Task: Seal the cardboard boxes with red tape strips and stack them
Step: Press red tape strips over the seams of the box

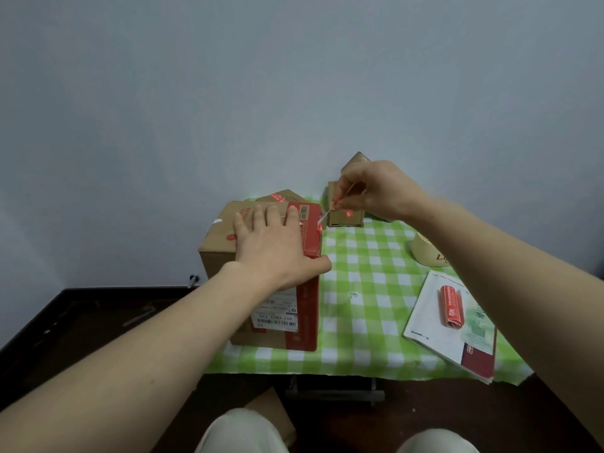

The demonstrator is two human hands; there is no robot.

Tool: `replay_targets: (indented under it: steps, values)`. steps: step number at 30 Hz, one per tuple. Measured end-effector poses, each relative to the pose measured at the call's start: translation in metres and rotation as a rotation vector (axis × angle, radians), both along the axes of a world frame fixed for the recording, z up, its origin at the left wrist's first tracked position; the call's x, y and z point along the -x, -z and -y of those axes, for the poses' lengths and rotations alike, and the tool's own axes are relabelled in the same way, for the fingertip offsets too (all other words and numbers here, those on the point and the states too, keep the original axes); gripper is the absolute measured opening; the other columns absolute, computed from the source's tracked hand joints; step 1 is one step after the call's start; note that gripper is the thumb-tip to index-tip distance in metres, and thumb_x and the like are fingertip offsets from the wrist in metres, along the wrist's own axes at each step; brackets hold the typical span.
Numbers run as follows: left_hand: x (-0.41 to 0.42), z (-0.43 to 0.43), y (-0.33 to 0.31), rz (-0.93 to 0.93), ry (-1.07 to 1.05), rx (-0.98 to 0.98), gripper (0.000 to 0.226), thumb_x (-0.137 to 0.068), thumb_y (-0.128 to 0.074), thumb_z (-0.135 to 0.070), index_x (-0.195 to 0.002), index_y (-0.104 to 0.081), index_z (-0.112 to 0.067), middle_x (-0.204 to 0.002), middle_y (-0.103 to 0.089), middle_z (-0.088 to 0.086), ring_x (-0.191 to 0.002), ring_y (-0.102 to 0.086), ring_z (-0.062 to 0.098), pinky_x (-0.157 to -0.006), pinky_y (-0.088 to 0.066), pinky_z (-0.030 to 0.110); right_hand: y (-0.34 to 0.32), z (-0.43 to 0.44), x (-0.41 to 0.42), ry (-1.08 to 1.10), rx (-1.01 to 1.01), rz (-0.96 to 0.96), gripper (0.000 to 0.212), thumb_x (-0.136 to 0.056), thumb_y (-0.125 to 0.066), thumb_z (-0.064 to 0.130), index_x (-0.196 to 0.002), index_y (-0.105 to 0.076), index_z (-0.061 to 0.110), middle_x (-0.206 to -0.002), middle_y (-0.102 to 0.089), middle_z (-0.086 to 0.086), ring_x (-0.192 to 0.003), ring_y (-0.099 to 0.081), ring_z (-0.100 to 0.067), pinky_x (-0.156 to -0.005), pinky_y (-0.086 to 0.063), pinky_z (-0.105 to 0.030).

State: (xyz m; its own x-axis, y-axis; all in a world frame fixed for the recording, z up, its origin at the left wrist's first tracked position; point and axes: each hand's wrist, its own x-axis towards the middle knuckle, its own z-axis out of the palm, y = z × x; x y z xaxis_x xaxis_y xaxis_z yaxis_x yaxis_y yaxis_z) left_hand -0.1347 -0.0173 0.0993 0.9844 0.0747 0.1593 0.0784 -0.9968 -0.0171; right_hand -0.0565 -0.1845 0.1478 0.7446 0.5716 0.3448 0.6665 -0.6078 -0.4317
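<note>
A tall cardboard box (277,315) with red edges and a shipping label stands on the green checked tablecloth (366,308). My left hand (274,243) lies flat on its top, fingers spread, thumb over the right edge. My right hand (372,191) hovers just right of the box, pinching one end of a red tape strip (325,214); the strip's lower end touches the box's top right edge. A bundle of red tape strips (451,306) lies on a white sheet at the right. A small cardboard box (344,215) carrying a red strip stands behind.
Another cardboard box (284,196) with red tape shows behind the tall one. A cream cup (428,253) stands at the right, with a white booklet (451,335) nearer me. The wall is close behind. A dark surface (81,322) lies left of the cloth.
</note>
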Motion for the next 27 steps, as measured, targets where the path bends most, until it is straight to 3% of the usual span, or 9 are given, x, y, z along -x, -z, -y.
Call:
replay_targets:
  steps: [4, 6, 8, 10, 13, 15, 20, 24, 27]
  values:
    - [0.002, -0.005, -0.002, 0.004, 0.013, 0.019, 0.104, -0.071, -0.040, -0.078, -0.151, -0.009, -0.018, -0.156, -0.013, 0.018, -0.145, -0.007, 0.034, -0.116, -0.003, 0.057, 0.016, -0.005, 0.009, 0.068, -0.432, -0.373, 0.030, -0.079, -0.069, -0.003, -0.098, -0.065, 0.019, -0.110, -0.067, -0.016, -0.082, -0.071, -0.020, -0.082, -0.058, -0.038]
    - [0.004, -0.007, -0.002, 0.006, 0.028, 0.019, 0.103, -0.072, -0.040, -0.077, -0.151, -0.009, -0.019, -0.156, -0.013, 0.017, -0.145, -0.007, 0.033, -0.116, -0.004, 0.055, 0.038, -0.008, 0.018, 0.035, -0.661, -0.663, 0.083, -0.072, -0.065, -0.016, -0.141, -0.035, 0.019, -0.142, -0.041, -0.017, -0.103, -0.066, -0.031, -0.090, -0.053, -0.046]
    - [0.005, -0.010, -0.002, 0.015, 0.043, 0.024, 0.098, -0.073, -0.039, -0.076, -0.151, -0.010, -0.024, -0.156, -0.014, 0.017, -0.145, -0.008, 0.032, -0.117, -0.004, 0.053, 0.064, -0.013, 0.029, -0.063, -0.540, -0.815, 0.117, -0.068, -0.060, -0.021, -0.149, 0.007, 0.030, -0.157, -0.013, -0.006, -0.131, -0.044, -0.024, -0.098, -0.046, -0.036]
    - [0.007, -0.015, -0.003, 0.036, 0.060, 0.038, 0.092, -0.075, -0.040, -0.073, -0.151, -0.011, -0.028, -0.156, -0.017, 0.017, -0.145, -0.010, 0.031, -0.118, -0.004, 0.050, 0.082, -0.021, 0.039, -0.103, -0.318, -0.855, 0.130, -0.068, -0.071, -0.013, -0.145, 0.025, 0.032, -0.155, -0.010, 0.007, -0.142, -0.019, -0.011, -0.105, -0.031, -0.028]
    - [0.011, -0.022, -0.007, 0.064, 0.074, 0.050, 0.088, -0.076, -0.034, -0.072, -0.150, -0.013, -0.029, -0.156, -0.019, 0.015, -0.145, -0.014, 0.029, -0.118, -0.007, 0.045, 0.095, -0.034, 0.045, -0.046, -0.306, -0.861, 0.136, -0.069, -0.077, -0.004, -0.140, 0.035, 0.026, -0.125, -0.020, 0.025, -0.123, -0.017, 0.006, -0.096, -0.025, -0.010]
    - [0.014, -0.025, -0.007, 0.074, 0.074, 0.066, 0.088, -0.075, -0.033, -0.070, -0.150, -0.015, -0.028, -0.156, -0.020, 0.014, -0.145, -0.015, 0.027, -0.119, -0.007, 0.042, 0.098, -0.048, 0.047, -0.061, -0.318, -0.855, 0.140, -0.067, -0.078, -0.006, -0.137, 0.038, 0.025, -0.128, -0.023, 0.029, -0.123, -0.021, 0.006, -0.091, -0.029, -0.005]
    - [0.021, -0.044, -0.016, 0.111, 0.066, 0.211, 0.094, -0.066, -0.031, -0.068, -0.149, -0.022, -0.023, -0.152, -0.029, 0.012, -0.140, -0.027, 0.027, -0.115, -0.020, 0.039, 0.099, -0.077, 0.040, -0.023, -0.239, -0.597, 0.159, -0.025, -0.090, 0.041, -0.140, 0.019, 0.048, -0.150, -0.023, -0.001, -0.139, -0.028, -0.020, -0.111, -0.035, -0.045]
    - [0.026, -0.064, -0.022, 0.217, 0.043, 0.688, 0.068, -0.074, -0.046, -0.055, -0.137, -0.043, -0.029, -0.130, -0.055, -0.001, -0.117, -0.052, 0.021, -0.096, -0.041, 0.033, 0.052, -0.078, 0.034, 0.089, -0.001, -0.355, 0.141, -0.034, -0.081, 0.049, -0.142, 0.009, 0.050, -0.142, -0.022, -0.012, -0.135, -0.023, -0.032, -0.111, -0.029, -0.050]
    - [0.028, -0.065, -0.006, 0.198, -0.091, 1.164, 0.040, -0.066, -0.053, -0.044, -0.096, -0.068, -0.023, -0.089, -0.066, -0.002, -0.086, -0.059, 0.018, -0.079, -0.045, 0.031, 0.026, -0.075, 0.028, 0.111, 0.360, -0.255, 0.129, -0.047, -0.081, 0.056, -0.142, 0.006, 0.051, -0.141, -0.021, -0.016, -0.136, -0.017, -0.036, -0.112, -0.023, -0.050]
